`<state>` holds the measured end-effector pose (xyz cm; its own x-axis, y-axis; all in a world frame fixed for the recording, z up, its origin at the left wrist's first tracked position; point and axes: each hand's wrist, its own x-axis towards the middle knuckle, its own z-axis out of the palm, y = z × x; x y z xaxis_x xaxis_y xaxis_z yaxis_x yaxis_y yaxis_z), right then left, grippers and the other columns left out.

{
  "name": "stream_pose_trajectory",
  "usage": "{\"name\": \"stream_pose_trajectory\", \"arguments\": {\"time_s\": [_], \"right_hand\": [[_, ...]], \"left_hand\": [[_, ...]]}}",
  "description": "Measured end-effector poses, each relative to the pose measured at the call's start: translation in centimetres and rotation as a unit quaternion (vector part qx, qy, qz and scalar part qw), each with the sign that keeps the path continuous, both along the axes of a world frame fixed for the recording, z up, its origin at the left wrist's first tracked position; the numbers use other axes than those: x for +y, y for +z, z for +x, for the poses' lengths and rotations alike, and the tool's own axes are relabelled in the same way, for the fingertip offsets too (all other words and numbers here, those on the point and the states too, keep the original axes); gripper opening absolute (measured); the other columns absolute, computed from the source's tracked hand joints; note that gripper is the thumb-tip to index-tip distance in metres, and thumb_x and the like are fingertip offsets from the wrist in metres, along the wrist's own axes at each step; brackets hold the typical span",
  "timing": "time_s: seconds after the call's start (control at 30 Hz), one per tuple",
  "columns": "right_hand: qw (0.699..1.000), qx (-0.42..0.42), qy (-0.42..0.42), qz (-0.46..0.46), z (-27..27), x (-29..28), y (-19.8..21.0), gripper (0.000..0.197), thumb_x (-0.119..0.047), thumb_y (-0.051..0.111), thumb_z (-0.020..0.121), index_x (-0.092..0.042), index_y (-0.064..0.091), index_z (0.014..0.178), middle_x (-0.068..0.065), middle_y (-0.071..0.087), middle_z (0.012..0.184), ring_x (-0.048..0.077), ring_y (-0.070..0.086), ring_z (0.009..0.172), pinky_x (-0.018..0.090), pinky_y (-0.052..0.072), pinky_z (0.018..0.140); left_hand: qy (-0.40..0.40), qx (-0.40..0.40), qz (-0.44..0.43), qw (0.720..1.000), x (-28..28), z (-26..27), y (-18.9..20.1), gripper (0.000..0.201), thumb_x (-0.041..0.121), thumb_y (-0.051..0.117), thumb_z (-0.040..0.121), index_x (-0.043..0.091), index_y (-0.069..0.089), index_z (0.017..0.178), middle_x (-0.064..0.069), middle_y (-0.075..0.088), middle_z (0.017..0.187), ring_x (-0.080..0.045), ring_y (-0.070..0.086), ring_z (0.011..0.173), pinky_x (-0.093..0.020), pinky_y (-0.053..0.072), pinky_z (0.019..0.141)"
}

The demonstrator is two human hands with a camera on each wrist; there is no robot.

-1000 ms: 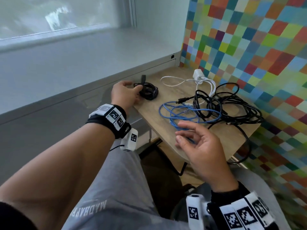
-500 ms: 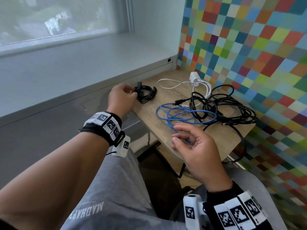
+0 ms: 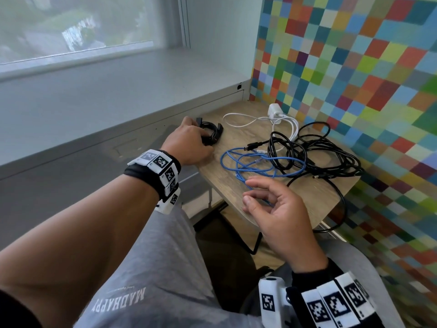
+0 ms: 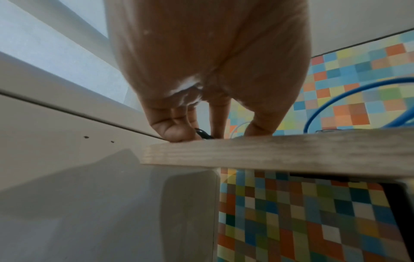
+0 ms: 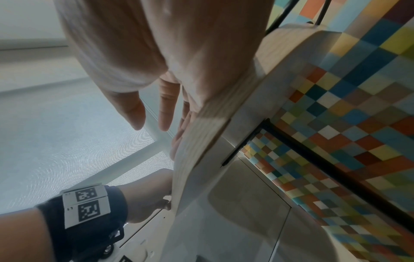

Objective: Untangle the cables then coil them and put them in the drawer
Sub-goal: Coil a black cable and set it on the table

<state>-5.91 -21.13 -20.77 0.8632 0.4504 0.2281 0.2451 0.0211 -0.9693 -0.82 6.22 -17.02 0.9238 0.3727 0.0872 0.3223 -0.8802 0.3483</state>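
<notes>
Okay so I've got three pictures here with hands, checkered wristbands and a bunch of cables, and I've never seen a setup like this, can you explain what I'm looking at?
No robot here: a person works with bare hands, wearing marker bands and small cameras on both wrists.

The big picture comes from a head camera looking down. The other two come from the wrist cameras, looking along each hand from below the table edge.

On the small wooden table lie a blue cable, a tangle of long black cables, a white cable with its charger, and a small black cable already coiled.

The left hand rests on that small coil, fingers around it. The right hand hovers over the blue cable, fingers relaxed, holding nothing.
</notes>
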Motion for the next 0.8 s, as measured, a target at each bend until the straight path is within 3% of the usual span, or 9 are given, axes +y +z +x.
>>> {"name": "stream_pose_trajectory", "arguments": {"time_s": [0.27, 0.57, 0.7, 0.8], "right_hand": [[1.000, -0.002, 0.004, -0.002, 0.1, -0.1, -0.1, 0.030, -0.004, 0.075, 0.091, -0.024, 0.073, 0.114, 0.000, 0.072, 0.119, 0.021, 0.073, 0.104, 0.048, 0.064, 0.082], [1.000, 0.005, 0.003, -0.001, 0.1, -0.1, -0.1, 0.031, -0.004, 0.075, 0.092, -0.023, 0.073, 0.115, 0.002, 0.073, 0.116, 0.021, 0.073, 0.104, 0.047, 0.065, 0.081], [1.000, 0.004, 0.001, -0.003, 0.0, -0.1, 0.1, 0.030, -0.005, 0.075, 0.092, -0.024, 0.073, 0.114, 0.001, 0.073, 0.116, 0.020, 0.073, 0.104, 0.047, 0.065, 0.082], [1.000, 0.003, 0.001, -0.002, -0.1, -0.1, 0.2, 0.029, -0.004, 0.075, 0.092, -0.022, 0.073, 0.115, 0.002, 0.073, 0.116, 0.020, 0.073, 0.103, 0.046, 0.065, 0.081]], "left_hand": [[-0.014, -0.020, 0.070, 0.997, 1.0, -0.7, 0.2, 0.029, 0.030, 0.061, 0.097, 0.029, 0.072, 0.123, 0.001, 0.051, 0.126, -0.028, 0.060, 0.108, -0.037, 0.049, 0.091], [0.028, -0.169, -0.007, 0.985, 2.9, -0.4, 3.4, 0.033, 0.032, 0.065, 0.098, 0.018, 0.071, 0.127, 0.001, 0.054, 0.121, -0.023, 0.058, 0.103, -0.036, 0.047, 0.095], [0.000, -0.115, 0.029, 0.993, 2.0, -0.6, 2.5, 0.029, 0.032, 0.068, 0.096, 0.024, 0.073, 0.124, 0.001, 0.053, 0.120, -0.022, 0.056, 0.096, -0.035, 0.047, 0.089], [-0.018, -0.044, 0.045, 0.998, 1.2, -1.1, 0.6, 0.030, 0.034, 0.068, 0.093, 0.030, 0.074, 0.122, 0.002, 0.053, 0.123, -0.025, 0.059, 0.108, -0.035, 0.047, 0.093]]}}
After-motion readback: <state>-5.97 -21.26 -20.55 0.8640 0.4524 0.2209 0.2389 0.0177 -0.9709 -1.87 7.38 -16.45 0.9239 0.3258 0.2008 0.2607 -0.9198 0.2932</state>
